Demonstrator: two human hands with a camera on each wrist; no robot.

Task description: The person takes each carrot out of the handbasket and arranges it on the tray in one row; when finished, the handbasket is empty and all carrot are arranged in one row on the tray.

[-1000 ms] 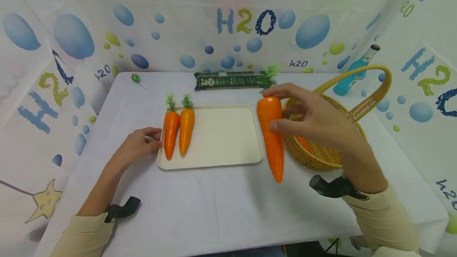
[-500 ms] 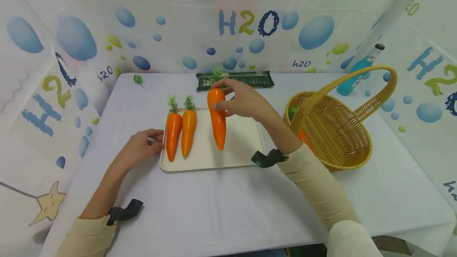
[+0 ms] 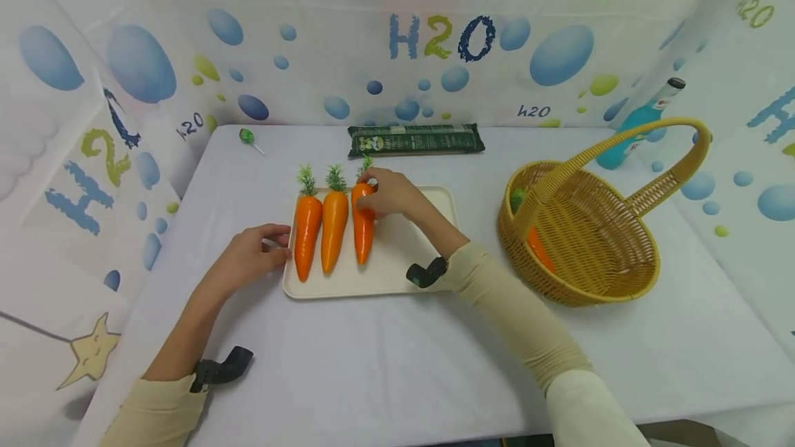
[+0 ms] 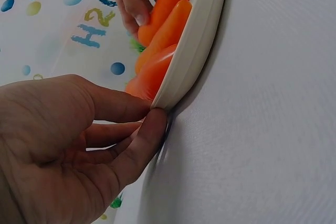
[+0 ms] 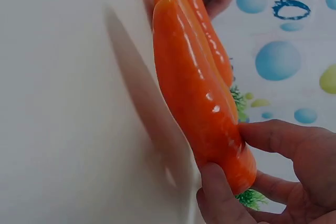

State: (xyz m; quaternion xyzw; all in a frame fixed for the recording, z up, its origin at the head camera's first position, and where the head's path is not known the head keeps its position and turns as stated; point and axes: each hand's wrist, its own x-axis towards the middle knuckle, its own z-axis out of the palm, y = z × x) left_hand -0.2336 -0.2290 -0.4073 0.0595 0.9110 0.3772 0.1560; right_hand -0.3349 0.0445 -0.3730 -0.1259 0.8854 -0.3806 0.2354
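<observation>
My right hand (image 3: pixel 390 193) grips a carrot (image 3: pixel 363 230) by its thick top end, thumb on one side and fingers on the other. In the right wrist view this carrot (image 5: pixel 191 93) is close over the tray and casts a shadow there. Two more carrots, one deep orange (image 3: pixel 307 236) and one lighter (image 3: pixel 335 230), lie side by side on the left of the cream tray (image 3: pixel 397 285), green tops over its far edge. At the tray's left side, my left hand (image 3: pixel 251 257) pinches the rim (image 4: pixel 181 74) between thumb and index finger.
A wicker basket (image 3: pixel 586 295) with a tall handle stands right of the tray, an orange carrot (image 3: pixel 540 250) inside. Behind it is a blue bottle (image 3: pixel 636 126). A dark green packet (image 3: pixel 416 140) lies along the back, and a green lollipop (image 3: pixel 247 136) at the back left.
My right hand has carried the carrot left from beside the basket and down to the tray, next to the other two. The left hand has stayed at the tray's edge.
</observation>
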